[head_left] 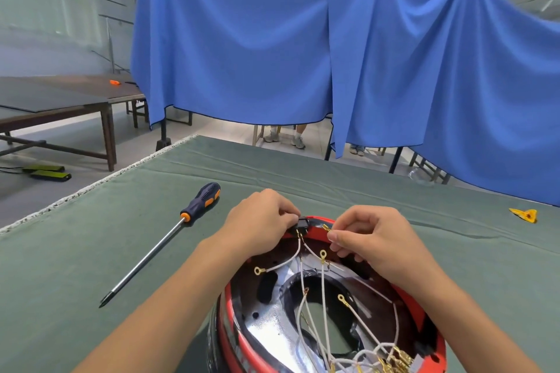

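Left hand (260, 221) is pinching the small black switch (302, 224), right hand (374, 241) pinching a brass wire terminal (326, 227); a misaligned push is risking bending it.

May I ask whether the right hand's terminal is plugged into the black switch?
Not plugged in: the right hand pinches the brass terminal apart from the black switch.

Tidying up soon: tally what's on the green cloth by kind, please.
Steel-shaft screwdriver, dark blue and orange handle: 1
Round red appliance housing with white wires: 1
Small black switch, pinched by left hand: 1
Yellow folded scrap: 1
Total: 4
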Available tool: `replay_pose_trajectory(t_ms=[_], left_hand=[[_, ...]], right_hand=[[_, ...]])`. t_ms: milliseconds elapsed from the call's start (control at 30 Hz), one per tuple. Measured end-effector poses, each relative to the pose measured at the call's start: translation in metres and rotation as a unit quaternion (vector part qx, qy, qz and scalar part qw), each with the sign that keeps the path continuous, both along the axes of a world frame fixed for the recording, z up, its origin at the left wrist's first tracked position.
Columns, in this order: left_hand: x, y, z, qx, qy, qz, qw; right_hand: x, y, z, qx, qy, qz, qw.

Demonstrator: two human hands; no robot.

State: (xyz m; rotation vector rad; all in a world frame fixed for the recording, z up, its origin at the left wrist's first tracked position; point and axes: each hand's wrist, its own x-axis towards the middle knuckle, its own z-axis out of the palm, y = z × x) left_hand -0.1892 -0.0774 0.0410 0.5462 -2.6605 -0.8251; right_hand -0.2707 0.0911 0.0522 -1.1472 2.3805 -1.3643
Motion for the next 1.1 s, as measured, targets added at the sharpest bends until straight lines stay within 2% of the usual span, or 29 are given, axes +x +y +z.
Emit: replay_pose_trajectory(t_ms=[167,433,767,1100], left_hand=[[-0.002,0.000,-0.001,0.009,0.004,-0.012,1.000],[-0.002,0.001,-0.001,-0.007,0.012,0.042,0.999],[-0.002,0.002,-0.004,0.017,0.030,0.046,0.998],[-0.001,0.002,-0.004,0.023,0.036,0.042,0.998]], right_hand=[[0.002,0.001,-0.003,-0.004,-0.013,-0.021,1.000],[0.010,-0.006,0.019,0.074,0.141,-0.043,0.986],[0.018,-0.020,-0.015,0.123,0.212,-0.100,0.964],[0.019,-0.021,-0.018,0.150,0.254,-0.097,0.951]])
